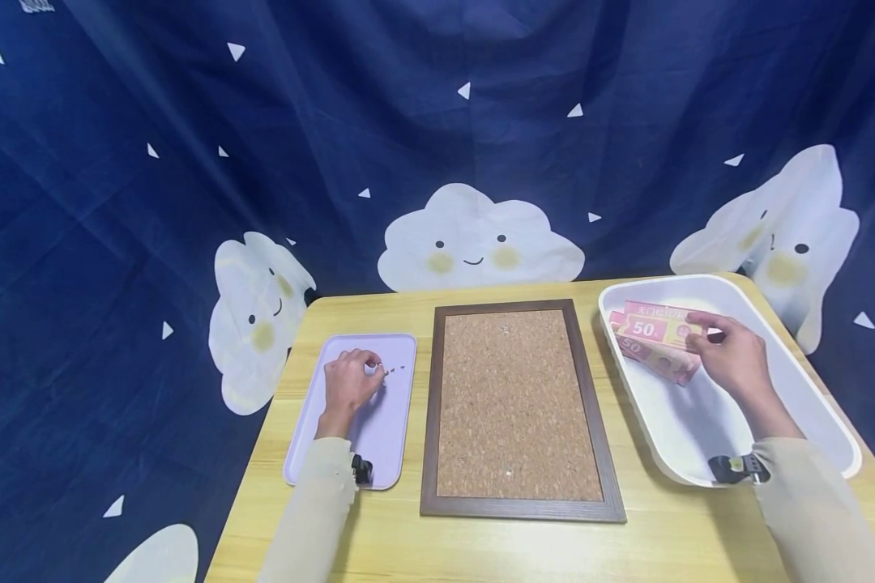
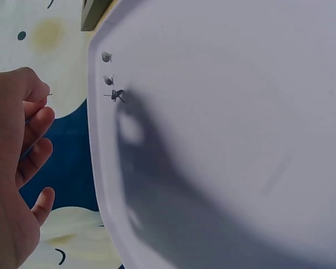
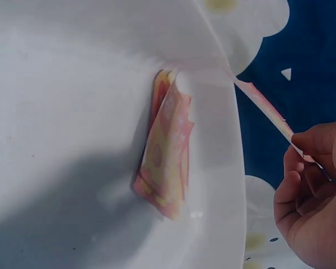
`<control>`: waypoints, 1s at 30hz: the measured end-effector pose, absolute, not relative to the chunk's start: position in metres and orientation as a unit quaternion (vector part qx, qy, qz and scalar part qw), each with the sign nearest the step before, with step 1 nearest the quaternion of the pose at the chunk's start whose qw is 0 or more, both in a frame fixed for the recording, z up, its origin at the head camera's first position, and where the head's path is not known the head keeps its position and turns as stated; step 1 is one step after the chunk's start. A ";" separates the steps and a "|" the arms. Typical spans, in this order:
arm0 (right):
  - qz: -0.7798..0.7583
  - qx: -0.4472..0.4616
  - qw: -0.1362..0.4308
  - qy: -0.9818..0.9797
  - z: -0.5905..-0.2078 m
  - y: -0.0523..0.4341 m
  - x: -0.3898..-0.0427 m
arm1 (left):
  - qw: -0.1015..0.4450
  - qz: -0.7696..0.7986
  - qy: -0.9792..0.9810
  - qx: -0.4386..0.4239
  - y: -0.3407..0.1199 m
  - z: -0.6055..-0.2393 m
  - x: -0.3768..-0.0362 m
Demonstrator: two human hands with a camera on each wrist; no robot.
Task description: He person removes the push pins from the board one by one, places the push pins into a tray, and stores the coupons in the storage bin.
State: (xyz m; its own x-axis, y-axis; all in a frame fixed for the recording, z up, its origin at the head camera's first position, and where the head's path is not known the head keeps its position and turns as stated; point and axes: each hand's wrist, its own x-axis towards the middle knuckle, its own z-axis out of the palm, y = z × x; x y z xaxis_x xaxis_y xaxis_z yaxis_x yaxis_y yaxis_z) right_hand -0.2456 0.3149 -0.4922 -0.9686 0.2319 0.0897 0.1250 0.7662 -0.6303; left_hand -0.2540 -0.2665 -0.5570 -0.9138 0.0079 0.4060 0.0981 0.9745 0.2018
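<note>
My left hand (image 1: 368, 370) hovers over the lavender tray (image 1: 390, 429) and pinches a small pushpin; in the left wrist view its tip pokes out between the curled fingers (image 2: 36, 103). A few loose pushpins (image 1: 397, 369) (image 2: 113, 94) lie on the tray beside it. My right hand (image 1: 702, 332) pinches a pink "50" paper note (image 1: 652, 324) and holds it above the white basin (image 1: 817, 405). In the right wrist view the held note (image 3: 263, 106) is seen edge-on, leading to the right hand (image 3: 300, 152). More pink notes (image 1: 659, 358) (image 3: 165, 162) lie inside the basin.
A brown-framed cork board (image 1: 510, 405) lies between tray and basin on the yellow wooden table (image 1: 525, 551). Behind the table hangs a dark blue curtain with white clouds (image 1: 474, 239). Bare tabletop runs along the front edge.
</note>
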 end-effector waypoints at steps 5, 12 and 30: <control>0.329 -0.095 0.064 -0.937 -0.497 0.317 -0.248 | 0.180 -0.106 -0.978 -0.011 -0.268 -0.561 -0.256; 0.324 -0.095 0.052 -0.940 -0.508 0.323 -0.252 | 0.144 -0.107 -0.984 0.007 -0.268 -0.566 -0.257; 0.317 -0.096 0.018 -0.943 -0.528 0.333 -0.259 | 0.124 -0.116 -0.985 0.021 -0.274 -0.575 -0.258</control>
